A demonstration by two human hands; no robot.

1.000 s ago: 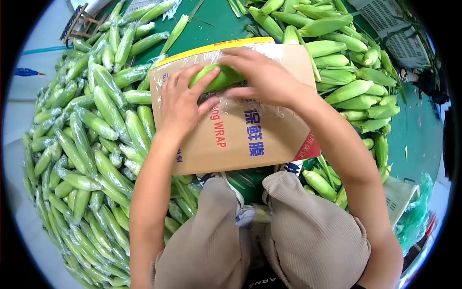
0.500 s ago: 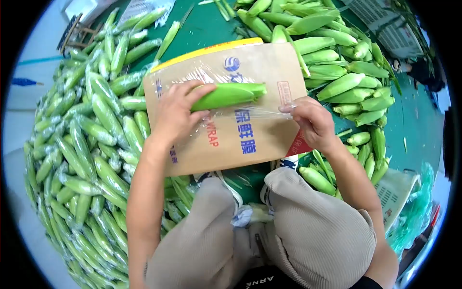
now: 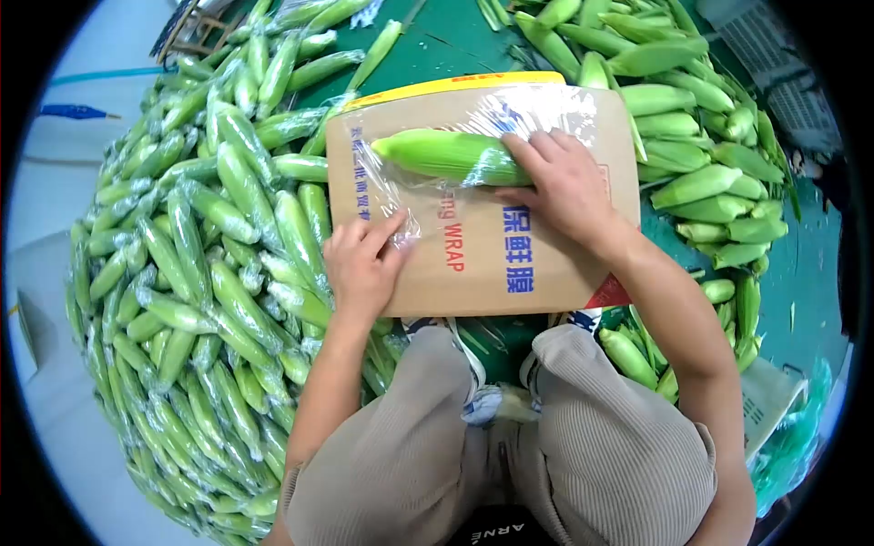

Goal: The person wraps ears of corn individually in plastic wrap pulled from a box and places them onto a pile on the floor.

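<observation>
A green ear of corn in its husk (image 3: 446,156) lies crosswise on a brown cardboard box (image 3: 574,282) printed with blue and red lettering. Clear cling film (image 3: 405,196) spreads under and around the ear, wrinkled at its left side. My right hand (image 3: 569,187) is closed over the ear's right end, fingers on top and thumb below. Lower left of the ear, my left hand (image 3: 364,264) pinches a bunched edge of the film between thumb and forefinger.
Film-wrapped corn ears (image 3: 218,300) form a large heap at left. Unwrapped ears (image 3: 701,146) are piled at right on the green floor (image 3: 806,273). A pale crate (image 3: 774,400) and a green plastic bag (image 3: 797,446) stand lower right. My knees (image 3: 619,409) are below the box.
My right hand has moved from the stretched film at the right onto the ear's right end. My left hand has let go of the ear and taken the film at the lower left. The view has shifted.
</observation>
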